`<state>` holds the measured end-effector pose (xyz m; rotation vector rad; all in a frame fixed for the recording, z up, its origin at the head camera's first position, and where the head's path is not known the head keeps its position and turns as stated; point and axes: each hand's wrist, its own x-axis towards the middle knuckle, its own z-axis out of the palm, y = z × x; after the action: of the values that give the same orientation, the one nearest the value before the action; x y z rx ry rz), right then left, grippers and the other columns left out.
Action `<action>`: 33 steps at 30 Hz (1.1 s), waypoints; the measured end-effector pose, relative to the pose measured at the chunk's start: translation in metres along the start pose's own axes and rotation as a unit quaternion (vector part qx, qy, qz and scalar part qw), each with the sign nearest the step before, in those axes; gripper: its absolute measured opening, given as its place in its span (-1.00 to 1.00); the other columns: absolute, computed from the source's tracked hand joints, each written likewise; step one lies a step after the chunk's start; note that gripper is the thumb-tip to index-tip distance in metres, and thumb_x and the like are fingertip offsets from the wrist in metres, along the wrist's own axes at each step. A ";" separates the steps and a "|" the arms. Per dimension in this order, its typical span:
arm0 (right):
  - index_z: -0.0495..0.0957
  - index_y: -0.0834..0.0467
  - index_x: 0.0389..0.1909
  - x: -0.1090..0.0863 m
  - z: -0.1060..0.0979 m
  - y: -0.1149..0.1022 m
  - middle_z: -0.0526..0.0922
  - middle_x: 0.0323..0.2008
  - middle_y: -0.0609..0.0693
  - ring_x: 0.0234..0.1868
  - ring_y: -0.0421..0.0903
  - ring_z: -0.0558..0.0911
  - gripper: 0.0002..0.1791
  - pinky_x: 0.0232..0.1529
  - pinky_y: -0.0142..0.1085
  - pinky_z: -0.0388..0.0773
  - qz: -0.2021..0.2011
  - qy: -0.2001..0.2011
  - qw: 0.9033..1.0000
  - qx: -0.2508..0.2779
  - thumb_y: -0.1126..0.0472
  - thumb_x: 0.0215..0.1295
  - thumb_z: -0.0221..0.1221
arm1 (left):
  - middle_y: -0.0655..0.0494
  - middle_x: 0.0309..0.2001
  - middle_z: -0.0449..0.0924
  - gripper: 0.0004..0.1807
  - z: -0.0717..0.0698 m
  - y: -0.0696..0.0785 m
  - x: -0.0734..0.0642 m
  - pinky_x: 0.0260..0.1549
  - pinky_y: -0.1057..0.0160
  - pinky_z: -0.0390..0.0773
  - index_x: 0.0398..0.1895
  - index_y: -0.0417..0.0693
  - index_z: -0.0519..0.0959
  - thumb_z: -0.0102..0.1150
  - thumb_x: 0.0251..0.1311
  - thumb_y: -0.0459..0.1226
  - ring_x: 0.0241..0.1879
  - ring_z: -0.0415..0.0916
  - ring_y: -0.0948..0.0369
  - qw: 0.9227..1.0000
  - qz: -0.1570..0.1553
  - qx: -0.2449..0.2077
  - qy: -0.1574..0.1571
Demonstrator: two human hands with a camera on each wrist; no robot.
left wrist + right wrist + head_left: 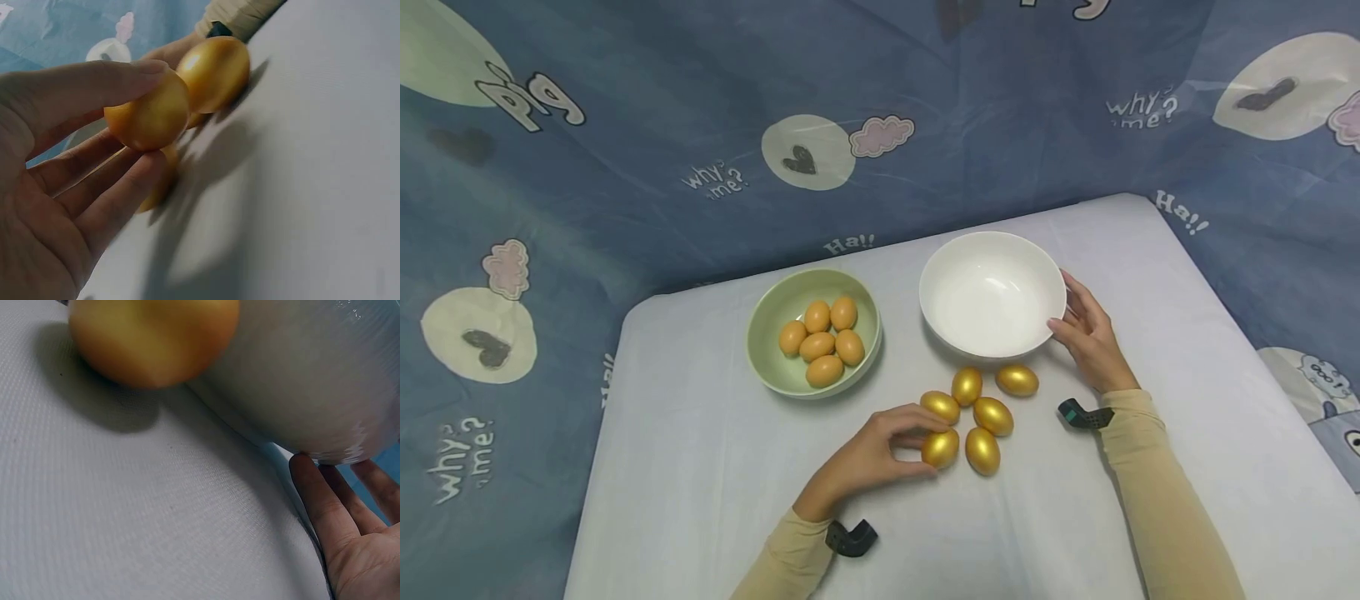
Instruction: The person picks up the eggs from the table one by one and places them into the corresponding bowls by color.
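Between its thumb and fingertips, my left hand (880, 450) pinches a golden egg (941, 449), the nearest to it of a loose cluster. The left wrist view shows the thumb on one side of this egg (150, 115) and fingers on the other. Several more golden eggs (982, 451) lie on the table in front of a white bowl (985, 292), which has nothing inside. My right hand (1093, 337) holds that bowl at its right side, thumb at the rim. In the right wrist view, its fingertips (303, 465) touch the outer wall.
A light green bowl (763, 367) with several brown eggs (824, 371) stands left of the white bowl. White cloth covers the table (685, 467). A blue printed curtain (700, 100) hangs behind it and along the sides.
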<state>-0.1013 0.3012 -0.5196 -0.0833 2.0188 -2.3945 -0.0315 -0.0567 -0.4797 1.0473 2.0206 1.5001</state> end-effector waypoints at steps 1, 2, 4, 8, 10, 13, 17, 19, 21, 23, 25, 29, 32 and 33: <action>0.08 -0.12 0.50 0.000 0.000 0.000 0.06 0.53 0.03 0.45 -0.02 0.30 -0.19 0.20 -0.42 0.54 0.000 0.000 1.000 0.000 0.36 0.32 0.17 | -0.06 0.13 0.55 -0.41 -0.003 0.005 0.001 0.03 0.23 0.71 0.10 -0.21 0.55 0.45 -0.10 -0.52 0.17 0.51 0.16 1.000 -0.003 -0.007 0.004; 0.08 -0.12 0.50 0.000 0.000 0.000 0.07 0.53 0.03 0.45 -0.02 0.30 -0.19 0.21 -0.41 0.54 0.000 0.000 1.000 0.000 0.36 0.31 0.17 | -0.08 0.12 0.55 -0.41 -0.005 0.010 0.002 0.02 0.21 0.71 0.10 -0.24 0.55 0.45 -0.11 -0.54 0.17 0.51 0.15 1.000 0.000 -0.008 0.006; 0.08 -0.12 0.50 0.000 0.000 0.000 0.07 0.53 0.04 0.45 -0.02 0.31 -0.19 0.21 -0.41 0.54 0.000 0.000 1.000 0.000 0.35 0.31 0.17 | -0.10 0.10 0.56 -0.42 -0.011 0.015 0.004 0.02 0.17 0.71 0.09 -0.26 0.55 0.45 -0.12 -0.55 0.16 0.51 0.13 1.000 0.000 -0.014 0.011; 0.08 -0.14 0.50 0.000 -0.001 0.000 0.07 0.53 0.04 0.45 -0.01 0.31 -0.18 0.20 -0.42 0.55 0.006 0.002 1.000 0.000 0.34 0.31 0.18 | -0.11 0.13 0.55 -0.40 -0.021 0.015 0.007 0.04 0.13 0.71 0.11 -0.25 0.53 0.45 -0.11 -0.54 0.19 0.50 0.12 1.000 -0.004 -0.019 0.018; 0.08 -0.15 0.50 0.000 -0.001 -0.001 0.06 0.54 0.04 0.45 -0.01 0.31 -0.18 0.20 -0.42 0.55 0.009 0.003 1.000 -0.002 0.33 0.31 0.19 | -0.07 0.16 0.54 -0.40 -0.026 0.012 0.010 0.05 0.16 0.70 0.12 -0.19 0.54 0.46 -0.09 -0.50 0.21 0.48 0.14 1.000 -0.007 -0.013 0.021; 0.09 -0.16 0.49 0.000 -0.001 0.000 0.07 0.53 0.03 0.44 -0.01 0.31 -0.18 0.20 -0.41 0.55 0.011 0.006 1.000 -0.002 0.31 0.30 0.20 | 0.03 0.19 0.53 -0.40 -0.035 0.008 0.016 0.07 0.21 0.69 0.15 -0.08 0.54 0.47 -0.05 -0.41 0.21 0.47 0.19 1.000 -0.010 -0.001 0.023; 0.09 -0.16 0.50 -0.001 -0.002 0.000 0.07 0.53 0.04 0.44 -0.01 0.32 -0.19 0.20 -0.42 0.55 0.011 0.004 1.000 -0.001 0.32 0.31 0.19 | 0.09 0.19 0.53 -0.40 -0.048 0.013 0.026 0.08 0.23 0.68 0.16 -0.04 0.53 0.46 -0.03 -0.37 0.20 0.48 0.19 1.000 -0.009 0.000 0.025; 0.09 -0.16 0.50 -0.001 -0.002 0.000 0.07 0.53 0.05 0.44 -0.01 0.31 -0.19 0.20 -0.43 0.55 0.011 0.003 1.000 -0.001 0.33 0.32 0.18 | 0.06 0.19 0.53 -0.40 -0.053 0.016 0.032 0.10 0.21 0.67 0.17 -0.07 0.53 0.45 -0.02 -0.40 0.20 0.48 0.17 1.000 -0.009 -0.004 0.024; 0.08 -0.17 0.50 -0.001 -0.002 0.000 0.06 0.53 0.05 0.45 0.01 0.30 -0.19 0.19 -0.43 0.55 0.011 0.003 1.000 -0.003 0.32 0.32 0.18 | 0.04 0.18 0.53 -0.41 -0.058 0.020 0.039 0.11 0.20 0.67 0.17 -0.10 0.53 0.44 -0.02 -0.43 0.20 0.48 0.15 1.000 -0.009 -0.002 0.024; 0.09 -0.18 0.49 0.000 -0.003 0.001 0.06 0.53 0.04 0.45 0.03 0.29 -0.19 0.19 -0.43 0.56 0.013 0.005 1.000 -0.008 0.31 0.32 0.19 | 0.06 0.18 0.54 -0.41 -0.062 0.023 0.044 0.13 0.21 0.65 0.16 -0.10 0.53 0.44 -0.02 -0.44 0.20 0.47 0.16 1.000 -0.015 0.004 0.024; 0.09 -0.19 0.49 0.000 -0.003 0.001 0.06 0.53 0.04 0.45 0.06 0.29 -0.19 0.17 -0.44 0.57 0.014 0.007 1.000 -0.016 0.29 0.32 0.20 | 0.10 0.17 0.54 -0.41 -0.066 0.027 0.050 0.13 0.22 0.65 0.15 -0.06 0.54 0.45 -0.03 -0.44 0.20 0.47 0.18 0.999 -0.018 0.016 0.027; 0.09 -0.21 0.49 0.002 -0.003 0.002 0.07 0.53 0.02 0.46 0.08 0.28 -0.19 0.17 -0.44 0.57 0.014 0.010 0.999 -0.028 0.26 0.31 0.21 | 0.16 0.17 0.54 -0.41 -0.072 0.030 0.060 0.10 0.24 0.67 0.14 0.02 0.56 0.45 -0.04 -0.43 0.20 0.47 0.22 0.999 -0.007 0.024 0.028; 0.10 -0.21 0.49 0.002 -0.003 0.002 0.07 0.53 0.02 0.46 0.10 0.27 -0.19 0.17 -0.44 0.57 0.014 0.010 0.999 -0.030 0.26 0.30 0.22 | 0.14 0.16 0.53 -0.40 -0.076 0.032 0.068 0.08 0.22 0.68 0.14 0.02 0.56 0.45 -0.05 -0.46 0.19 0.47 0.20 1.000 0.005 0.017 0.026; 0.10 -0.21 0.49 0.001 -0.003 0.002 0.07 0.53 0.03 0.46 0.10 0.27 -0.19 0.17 -0.44 0.57 0.013 0.010 0.999 -0.029 0.26 0.30 0.23 | 0.15 0.16 0.53 -0.40 -0.078 0.033 0.070 0.08 0.22 0.68 0.14 0.03 0.56 0.44 -0.04 -0.46 0.19 0.47 0.19 1.000 0.006 0.016 0.025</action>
<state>-0.1030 0.3041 -0.5225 -0.0321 2.0837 -2.3319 -0.1200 -0.0469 -0.4153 1.0463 2.0820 1.5194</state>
